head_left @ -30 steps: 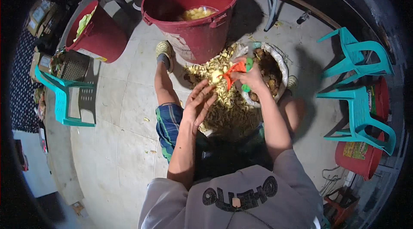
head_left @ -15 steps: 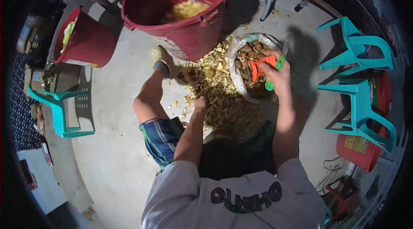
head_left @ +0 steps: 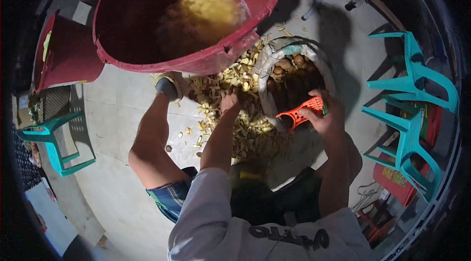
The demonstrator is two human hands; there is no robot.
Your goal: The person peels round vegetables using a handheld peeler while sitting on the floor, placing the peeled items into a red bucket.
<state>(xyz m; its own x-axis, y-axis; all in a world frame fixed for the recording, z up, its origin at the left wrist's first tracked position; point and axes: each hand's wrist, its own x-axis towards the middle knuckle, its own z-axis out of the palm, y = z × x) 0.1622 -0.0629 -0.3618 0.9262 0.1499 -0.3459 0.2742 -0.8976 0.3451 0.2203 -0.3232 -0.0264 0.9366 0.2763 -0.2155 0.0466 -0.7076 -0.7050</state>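
Peeler (head_left: 296, 113) shifted to sack rim (head_left: 265, 99), right hand (head_left: 329, 118) gripping it, left hand (head_left: 229, 100) among peelings (head_left: 250, 123), grip unclear

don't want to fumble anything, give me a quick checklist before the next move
1. Orange peeler in right hand: ok, gripped.
2. Left hand empty: cannot tell, its palm is out of view over the peelings.
3. White sack open: ok, brown potatoes show inside.
4. Large red tub uncovered: ok, yellow peeled potatoes visible.
5. Floor free of scraps: not ok, peelings lie scattered.
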